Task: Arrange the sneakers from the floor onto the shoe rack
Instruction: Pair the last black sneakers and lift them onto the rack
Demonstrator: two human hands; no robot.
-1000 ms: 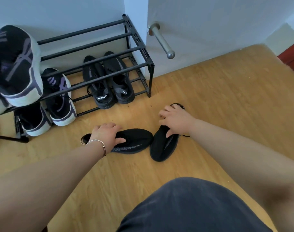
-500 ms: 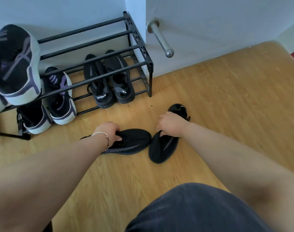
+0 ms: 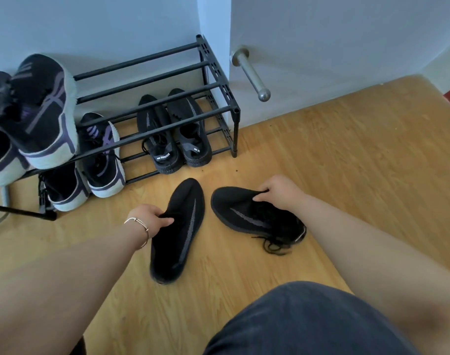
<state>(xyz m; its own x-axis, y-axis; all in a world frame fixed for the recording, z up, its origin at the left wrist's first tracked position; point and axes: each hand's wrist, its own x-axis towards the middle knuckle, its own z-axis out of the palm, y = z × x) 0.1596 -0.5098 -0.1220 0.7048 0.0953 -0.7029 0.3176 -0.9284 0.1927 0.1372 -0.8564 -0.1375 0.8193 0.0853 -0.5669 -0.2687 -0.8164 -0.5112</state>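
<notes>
One head-worn wide-angle view, looking forward and steeply down at the floor in front of you.

You have a single camera, so no second view overlaps it. It sits on your head and faces down and ahead: your dark-clad lap [image 3: 308,326] fills the bottom edge, both forearms run up from the lower corners, and your left hand [image 3: 148,220] and right hand [image 3: 280,189] sit close, near the frame's centre. The wooden floor [image 3: 359,162] spreads across the middle. Farther off, the black shoe rack [image 3: 213,80] stands at upper left against the pale wall [image 3: 334,34]. Straight lines bow toward the edges, as the lens is wide.
</notes>
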